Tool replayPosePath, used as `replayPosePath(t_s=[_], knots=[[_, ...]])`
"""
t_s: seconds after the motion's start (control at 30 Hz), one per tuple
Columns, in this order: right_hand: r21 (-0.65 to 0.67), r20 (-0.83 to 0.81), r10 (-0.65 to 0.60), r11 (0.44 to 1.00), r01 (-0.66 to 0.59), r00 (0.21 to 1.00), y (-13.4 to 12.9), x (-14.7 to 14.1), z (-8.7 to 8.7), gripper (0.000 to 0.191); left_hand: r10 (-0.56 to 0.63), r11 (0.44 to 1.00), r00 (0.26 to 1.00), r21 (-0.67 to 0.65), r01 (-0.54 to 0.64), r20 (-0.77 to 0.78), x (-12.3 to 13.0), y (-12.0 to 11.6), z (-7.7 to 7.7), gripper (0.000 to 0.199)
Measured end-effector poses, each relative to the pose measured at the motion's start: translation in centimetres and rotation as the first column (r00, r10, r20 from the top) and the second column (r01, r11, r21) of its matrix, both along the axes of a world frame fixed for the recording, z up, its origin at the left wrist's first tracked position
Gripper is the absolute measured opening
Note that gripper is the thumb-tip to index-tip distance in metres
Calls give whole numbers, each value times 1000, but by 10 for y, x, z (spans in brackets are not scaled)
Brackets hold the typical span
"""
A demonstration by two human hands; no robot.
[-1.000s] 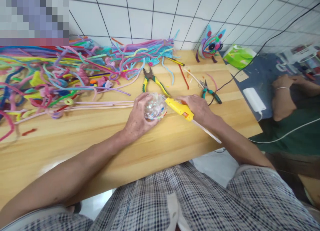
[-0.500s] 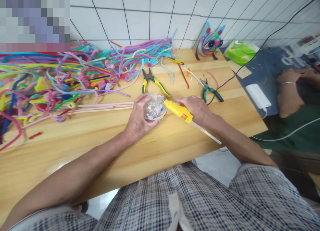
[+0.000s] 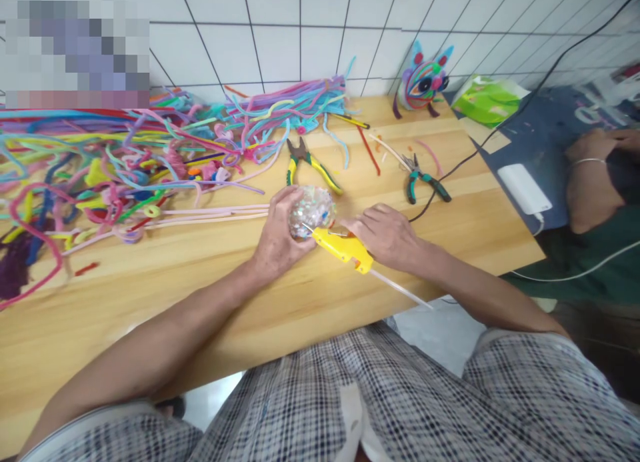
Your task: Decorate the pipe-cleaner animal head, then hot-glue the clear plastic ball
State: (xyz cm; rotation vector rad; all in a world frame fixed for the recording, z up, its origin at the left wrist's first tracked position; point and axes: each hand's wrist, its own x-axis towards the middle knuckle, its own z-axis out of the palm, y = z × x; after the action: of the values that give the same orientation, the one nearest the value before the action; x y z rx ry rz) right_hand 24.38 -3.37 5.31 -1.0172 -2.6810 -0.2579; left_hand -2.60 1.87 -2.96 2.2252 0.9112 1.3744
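Observation:
My left hand (image 3: 280, 232) is wrapped round a clear, shiny ball (image 3: 311, 209) with coloured bits showing in it, just above the wooden table. A yellow hot glue gun (image 3: 343, 247) is in my right hand (image 3: 393, 234); its metal tip is at the near side of the ball, and I cannot tell if it touches. A translucent glue stick (image 3: 403, 291) sticks out of the gun's back end. Right behind the ball lie pliers with yellow-green handles (image 3: 323, 172). Pale pipe cleaners (image 3: 215, 213) run out to the left from my left hand.
Heaped pipe cleaners (image 3: 165, 152) in many colours cover the table's left and back. A decorated animal head (image 3: 423, 82) stands by the wall. Teal-handled pliers (image 3: 425, 182) lie right, near a black cord (image 3: 470, 157). Another person's arm (image 3: 593, 189) rests beside a white power bank (image 3: 525, 187).
My right hand has brought the glue gun's tip from the ball's far right side down and left to its near side. My left hand still holds the ball.

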Motion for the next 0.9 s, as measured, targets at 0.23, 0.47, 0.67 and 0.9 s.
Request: replayPosePath(t_s=[0.23, 0.47, 0.67, 0.9], knots=[[-332, -361, -516, 850, 410, 777, 23, 44, -16, 49, 26, 999, 1000, -25, -26, -12, -1, 0, 0, 95], [-707, -424, -782, 601, 372, 456, 58, 63, -31, 28, 40, 995, 999, -95, -38, 21, -1, -1, -3, 101], [-787, -437, -820, 547, 286, 369, 87, 66, -37, 17, 34, 992, 999, -121, -30, 35, -1, -1, -4, 98], [-763, -578, -796, 606, 226, 181, 92, 91, -22, 17, 19, 992, 1000, -123, -16, 21, -2, -1, -2, 98]])
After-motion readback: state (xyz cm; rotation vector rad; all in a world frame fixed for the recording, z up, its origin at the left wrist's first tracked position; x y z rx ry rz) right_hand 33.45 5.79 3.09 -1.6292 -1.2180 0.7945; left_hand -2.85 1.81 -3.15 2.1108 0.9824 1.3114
